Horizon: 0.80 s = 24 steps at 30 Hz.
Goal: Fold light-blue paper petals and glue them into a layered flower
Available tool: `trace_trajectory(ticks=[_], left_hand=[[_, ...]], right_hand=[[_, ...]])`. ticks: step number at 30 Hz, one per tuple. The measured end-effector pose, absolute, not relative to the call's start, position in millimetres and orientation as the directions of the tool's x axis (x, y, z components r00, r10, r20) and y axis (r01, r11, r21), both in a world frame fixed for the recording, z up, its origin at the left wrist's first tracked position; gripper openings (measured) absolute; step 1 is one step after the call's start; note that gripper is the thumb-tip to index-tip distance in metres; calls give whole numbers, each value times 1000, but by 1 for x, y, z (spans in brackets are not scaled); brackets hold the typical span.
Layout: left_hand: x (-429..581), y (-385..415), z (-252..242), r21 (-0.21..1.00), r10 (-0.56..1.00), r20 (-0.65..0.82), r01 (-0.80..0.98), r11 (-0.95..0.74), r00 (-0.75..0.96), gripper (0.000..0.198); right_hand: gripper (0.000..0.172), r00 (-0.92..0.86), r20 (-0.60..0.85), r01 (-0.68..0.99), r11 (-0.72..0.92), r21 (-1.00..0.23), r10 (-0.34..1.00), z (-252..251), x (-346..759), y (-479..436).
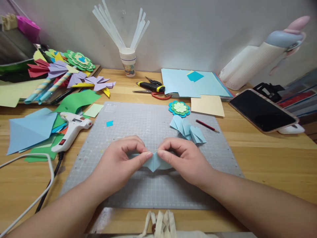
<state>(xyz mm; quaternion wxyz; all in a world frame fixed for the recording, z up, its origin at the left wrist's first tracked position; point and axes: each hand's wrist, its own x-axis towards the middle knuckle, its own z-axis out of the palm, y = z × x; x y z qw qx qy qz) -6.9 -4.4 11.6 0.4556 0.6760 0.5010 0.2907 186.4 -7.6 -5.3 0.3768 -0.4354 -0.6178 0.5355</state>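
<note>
A light blue piece of folded paper (154, 162) is held above the grey cutting mat (119, 195), its creased point facing me. My left hand (123, 158) pinches it on the left between thumb and forefinger. On the other side, my right hand (184, 158) grips it the same way, the two thumbs close together. Parts of the paper are hidden behind the fingers. Just beyond my right hand lie several folded light blue paper pieces (187, 129). A layered blue and green paper flower (179, 109) and a red and black pencil (207, 126) are near them.
Left of the mat are a white glue gun (71, 130) with cords, and blue paper sheets (32, 129). Behind stand paper cups (128, 62) holding straws, scissors (160, 96), a black and yellow cutter (151, 86) and stacked paper (183, 82). A phone (264, 109) leans at right.
</note>
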Motion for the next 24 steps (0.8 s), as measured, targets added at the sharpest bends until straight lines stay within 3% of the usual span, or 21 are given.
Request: trace_trajectory(ticks=[5, 11, 13, 16, 18, 20, 22, 24], left_hand=[[-10, -1, 12, 917, 964, -105, 398, -1, 246, 23], [-10, -1, 14, 926, 964, -138, 374, 44, 229, 25], [-10, -1, 14, 929, 961, -146, 366, 52, 234, 24], [-10, -1, 12, 931, 959, -157, 359, 64, 238, 24], [-11, -2, 11, 922, 964, -130, 385, 32, 231, 24], [-10, -4, 11, 880, 976, 5, 462, -107, 217, 21], [-10, -8, 11, 757, 938, 231, 557, -340, 258, 12], [-9, -12, 13, 590, 832, 416, 587, -554, 368, 8]], right_hand=[[26, -189, -103, -134, -130, -982, 976, -14, 186, -4], [25, -133, -261, -188, -283, -940, 956, -16, 187, 1], [34, -97, -250, -209, -265, -941, 963, -17, 188, 3], [49, -60, -185, -180, -193, -964, 981, -18, 189, 3], [48, -23, -116, -67, -117, -991, 993, -17, 190, 1], [32, 0, 57, 114, 57, -992, 998, -14, 189, -2], [13, -75, 278, 299, 288, -910, 957, -10, 189, -6], [24, -232, 399, 396, 461, -795, 887, -7, 189, -10]])
